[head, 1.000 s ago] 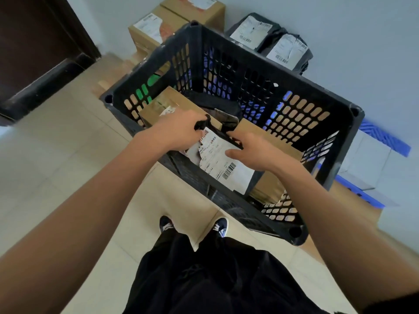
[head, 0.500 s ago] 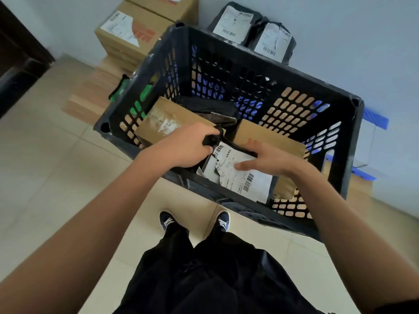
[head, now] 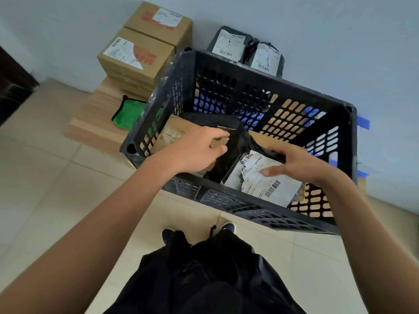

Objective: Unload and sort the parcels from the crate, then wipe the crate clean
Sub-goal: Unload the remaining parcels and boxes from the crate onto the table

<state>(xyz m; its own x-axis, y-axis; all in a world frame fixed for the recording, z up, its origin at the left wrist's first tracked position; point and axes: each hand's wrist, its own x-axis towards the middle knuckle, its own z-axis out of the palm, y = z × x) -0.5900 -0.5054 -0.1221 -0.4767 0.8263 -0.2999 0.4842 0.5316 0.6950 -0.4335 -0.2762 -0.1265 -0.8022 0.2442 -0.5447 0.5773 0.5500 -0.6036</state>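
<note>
- Nearest the camera, dark trousers and two shoe tips are seen on a pale tiled floor [head: 45, 200]; open floor is left to the person's left side, so room for stepping back or aside is judged ample.
- Both forearms are reached over the near rim of the black crate [head: 260, 200], which is tilted toward the person.
- The left hand [head: 195, 150] is held over a black mailer bag [head: 229, 152]; its fingers are loosely curled with the thumb apart, and whether the bag is actually pinched cannot be told.
- The right hand [head: 292, 162] is laid on the same bag's white shipping label [head: 267, 184], fingers bent and partly spread, pressing rather than clearly gripping.
- Inside the crate, cardboard parcels are still seen: one brown box [head: 172, 132] under the left hand and another [head: 272, 138] behind the right hand. Unloading is therefore judged partly done.
- The crate's high walls leave little side room, so the bag is judged best lifted straight up past the rim.
- Beyond the crate, sorted piles are already standing by the wall: two stacked cardboard boxes [head: 136, 60] and two black mailers [head: 247, 51], well apart by kind.
- A green cloth [head: 129, 114] lies on a low wooden platform [head: 95, 125] just beside the crate; wiping is judged not yet begun.
</note>
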